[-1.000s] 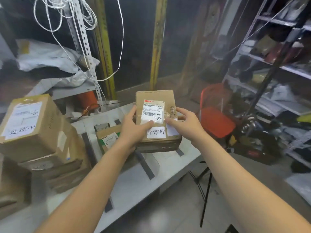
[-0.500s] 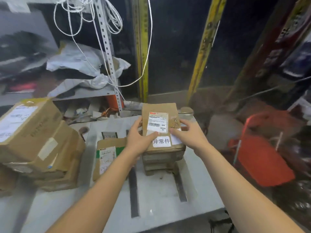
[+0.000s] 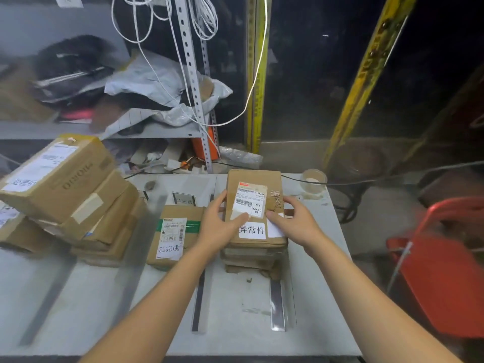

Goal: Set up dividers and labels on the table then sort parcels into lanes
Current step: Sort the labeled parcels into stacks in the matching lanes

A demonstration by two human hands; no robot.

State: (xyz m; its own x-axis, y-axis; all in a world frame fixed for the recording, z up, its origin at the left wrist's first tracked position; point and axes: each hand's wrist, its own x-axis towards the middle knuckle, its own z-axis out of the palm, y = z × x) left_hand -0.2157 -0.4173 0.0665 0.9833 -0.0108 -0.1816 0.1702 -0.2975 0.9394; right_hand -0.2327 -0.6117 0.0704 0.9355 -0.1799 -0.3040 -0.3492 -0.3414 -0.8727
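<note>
I look down along my two bare forearms onto a pale grey desk (image 3: 248,336). My left grip (image 3: 222,227) and my right grip (image 3: 294,224) are both clamped on a flat brown cardboard parcel (image 3: 252,183), one on each long side. My thumbs lie across its top and my fingers curl over its edges. The parcel carries a white barcoded shipping label (image 3: 248,201) and, nearer to me, a white sticker printed 异常件 (image 3: 252,230). It lies on top of a short stack of similar flat brown parcels (image 3: 251,260) towards the right side of the desk. The stack is just right of a dark divider strip (image 3: 198,297), and a shiny grey divider strip (image 3: 277,305) runs towards me from the stack's near right corner. In the lane to the left lies a brown cardboard parcel banded with green tape (image 3: 180,213), which bears a white sticker printed 已完成 (image 3: 169,249). At the far left a leaning pile of larger brown cardboard boxes (image 3: 65,189) rests on the desk, blurred. A small round clear cup (image 3: 314,179) stands at the desk's far right corner. A red plastic chair (image 3: 440,284) stands on the floor to the right of the desk. Behind the desk, white cords (image 3: 204,22) hang beside a perforated metal shelf post (image 3: 191,74).
</note>
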